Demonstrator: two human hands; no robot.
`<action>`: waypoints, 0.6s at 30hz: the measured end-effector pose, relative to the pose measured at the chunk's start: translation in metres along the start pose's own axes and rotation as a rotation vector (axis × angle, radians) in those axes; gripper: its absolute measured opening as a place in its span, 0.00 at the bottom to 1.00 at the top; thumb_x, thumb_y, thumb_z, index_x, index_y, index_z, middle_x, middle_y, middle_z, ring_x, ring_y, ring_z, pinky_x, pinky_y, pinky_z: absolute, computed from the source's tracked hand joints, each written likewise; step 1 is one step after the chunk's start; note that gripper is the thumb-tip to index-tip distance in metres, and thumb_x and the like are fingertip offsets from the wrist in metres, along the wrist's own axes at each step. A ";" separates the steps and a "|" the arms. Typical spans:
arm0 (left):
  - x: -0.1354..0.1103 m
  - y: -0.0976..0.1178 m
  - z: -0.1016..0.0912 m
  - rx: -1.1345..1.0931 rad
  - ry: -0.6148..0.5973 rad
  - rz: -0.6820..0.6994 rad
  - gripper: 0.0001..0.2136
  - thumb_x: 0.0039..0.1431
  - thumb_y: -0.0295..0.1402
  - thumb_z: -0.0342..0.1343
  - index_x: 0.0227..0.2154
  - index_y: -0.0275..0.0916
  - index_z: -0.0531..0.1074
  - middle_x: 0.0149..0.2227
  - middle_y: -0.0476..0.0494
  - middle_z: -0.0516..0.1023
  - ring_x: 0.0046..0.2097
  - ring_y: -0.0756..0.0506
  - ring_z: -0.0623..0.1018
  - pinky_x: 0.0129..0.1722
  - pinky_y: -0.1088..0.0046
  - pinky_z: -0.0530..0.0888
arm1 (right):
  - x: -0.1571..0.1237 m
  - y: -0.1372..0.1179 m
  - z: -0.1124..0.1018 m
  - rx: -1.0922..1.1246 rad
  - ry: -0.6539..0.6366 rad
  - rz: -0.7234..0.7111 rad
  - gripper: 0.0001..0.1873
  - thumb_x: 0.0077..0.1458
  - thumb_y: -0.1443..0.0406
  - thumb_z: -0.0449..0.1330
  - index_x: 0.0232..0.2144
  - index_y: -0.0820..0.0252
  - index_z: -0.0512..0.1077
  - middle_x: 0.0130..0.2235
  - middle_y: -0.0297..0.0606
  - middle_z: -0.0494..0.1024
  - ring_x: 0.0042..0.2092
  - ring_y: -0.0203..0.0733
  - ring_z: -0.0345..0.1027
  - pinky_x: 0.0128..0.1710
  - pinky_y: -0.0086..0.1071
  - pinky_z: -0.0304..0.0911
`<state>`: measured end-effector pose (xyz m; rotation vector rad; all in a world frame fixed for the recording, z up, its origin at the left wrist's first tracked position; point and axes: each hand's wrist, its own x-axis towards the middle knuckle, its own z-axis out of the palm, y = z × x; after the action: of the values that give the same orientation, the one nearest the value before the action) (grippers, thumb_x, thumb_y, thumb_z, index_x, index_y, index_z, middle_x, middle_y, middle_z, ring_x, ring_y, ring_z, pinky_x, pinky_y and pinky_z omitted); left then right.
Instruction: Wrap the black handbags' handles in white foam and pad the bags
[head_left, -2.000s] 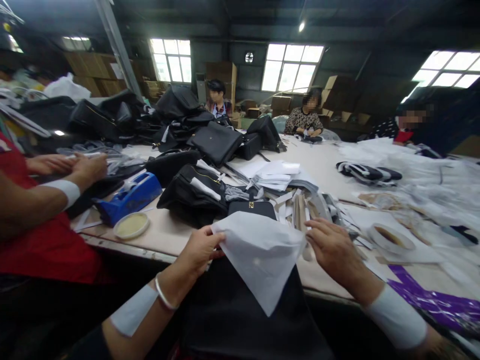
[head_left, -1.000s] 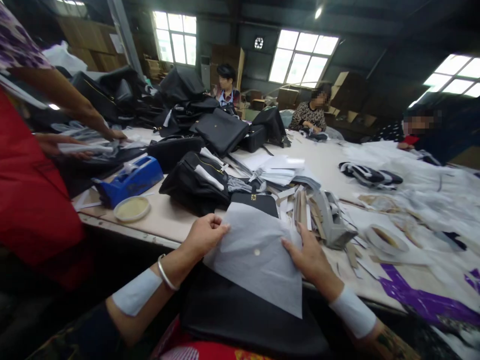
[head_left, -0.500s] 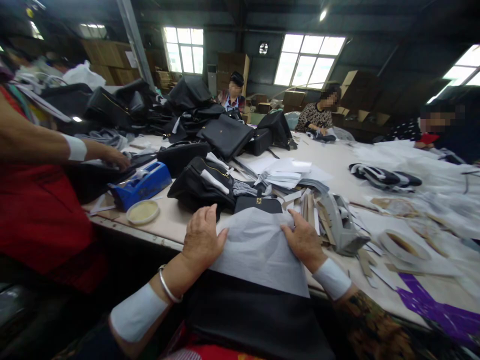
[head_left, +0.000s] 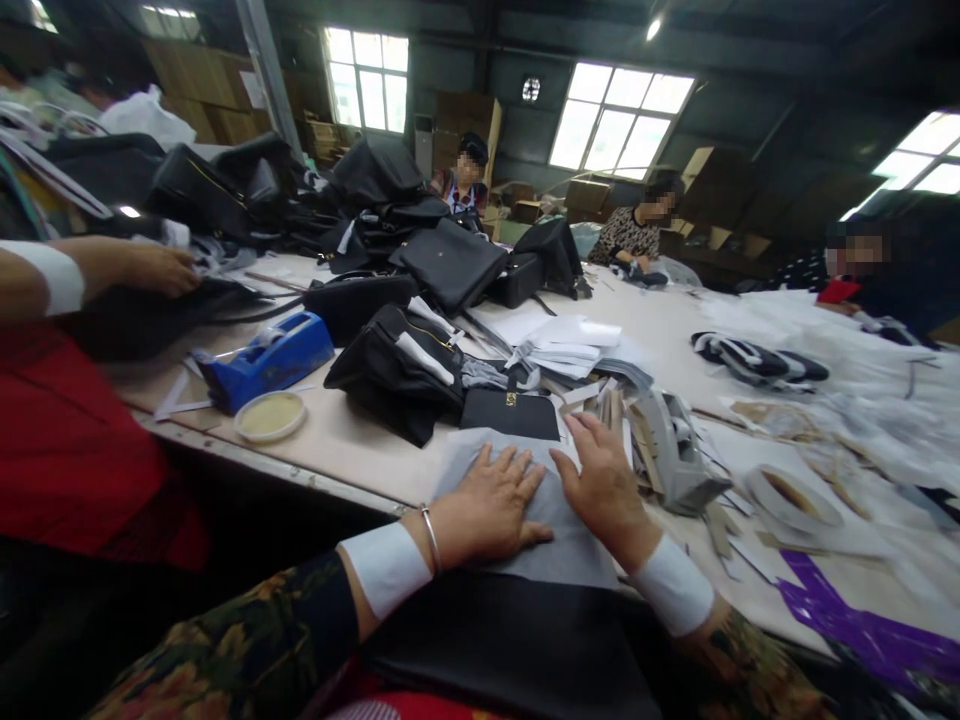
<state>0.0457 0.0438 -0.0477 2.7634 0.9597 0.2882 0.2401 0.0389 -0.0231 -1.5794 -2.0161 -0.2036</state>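
Where L hand (head_left: 499, 500) lies, head cam: palm dn on wht sheet (head_left: 566, 550), fingers spread, nothing gripped.
R hand (head_left: 607, 490): at sheet's R side, fingers part-open, thumb apart, holding nothing.
Wht sheet: over blk bag (head_left: 510, 640), nr table (head_left: 360, 430) edge.
Tape dispenser (head_left: 675, 450): grey, R of R hand.

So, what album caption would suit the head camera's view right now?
Left hand spread on thin pale paper over a black bag, right hand at the paper's edge.
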 end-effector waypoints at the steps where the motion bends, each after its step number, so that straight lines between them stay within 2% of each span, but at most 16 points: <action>1: -0.002 0.001 -0.001 -0.009 0.004 0.005 0.39 0.62 0.59 0.40 0.66 0.33 0.54 0.68 0.27 0.56 0.68 0.28 0.53 0.64 0.40 0.46 | -0.002 -0.009 0.001 0.026 -0.064 -0.052 0.27 0.61 0.61 0.54 0.59 0.70 0.65 0.59 0.57 0.69 0.61 0.55 0.61 0.60 0.50 0.58; 4: -0.003 0.004 -0.008 -0.037 -0.013 0.018 0.35 0.65 0.53 0.41 0.68 0.36 0.50 0.68 0.28 0.54 0.68 0.28 0.54 0.63 0.38 0.47 | -0.012 -0.027 0.012 0.050 -0.328 -0.109 0.27 0.64 0.58 0.51 0.61 0.68 0.64 0.61 0.54 0.68 0.62 0.54 0.61 0.60 0.50 0.58; 7: -0.003 0.004 -0.011 -0.046 -0.024 -0.024 0.37 0.63 0.53 0.43 0.69 0.36 0.47 0.67 0.26 0.56 0.67 0.26 0.56 0.62 0.36 0.48 | -0.027 -0.023 0.023 0.002 -0.470 -0.046 0.30 0.66 0.54 0.48 0.63 0.65 0.61 0.64 0.53 0.64 0.64 0.55 0.58 0.61 0.53 0.55; 9: -0.005 0.002 -0.011 -0.039 -0.018 -0.067 0.41 0.60 0.59 0.43 0.68 0.34 0.50 0.67 0.24 0.57 0.67 0.24 0.56 0.62 0.35 0.46 | -0.035 -0.013 0.027 -0.010 -0.502 -0.019 0.33 0.66 0.52 0.48 0.65 0.66 0.59 0.65 0.53 0.62 0.66 0.55 0.55 0.62 0.53 0.54; 13: -0.012 -0.005 -0.009 -0.026 -0.033 -0.123 0.47 0.53 0.66 0.45 0.67 0.34 0.53 0.67 0.23 0.56 0.67 0.23 0.53 0.62 0.36 0.44 | -0.042 0.002 0.026 -0.021 -0.521 0.001 0.34 0.64 0.51 0.51 0.64 0.68 0.61 0.65 0.55 0.62 0.67 0.56 0.52 0.62 0.53 0.54; 18: -0.012 -0.005 -0.013 -0.015 -0.109 -0.140 0.47 0.51 0.65 0.49 0.67 0.39 0.54 0.69 0.26 0.52 0.68 0.23 0.52 0.62 0.36 0.46 | -0.042 -0.012 0.003 -0.029 -0.484 0.098 0.32 0.62 0.51 0.55 0.61 0.64 0.64 0.64 0.53 0.64 0.66 0.60 0.52 0.61 0.55 0.53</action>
<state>0.0303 0.0416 -0.0379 2.6511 1.1100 0.1202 0.2340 0.0012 -0.0447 -1.8770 -2.2849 0.2095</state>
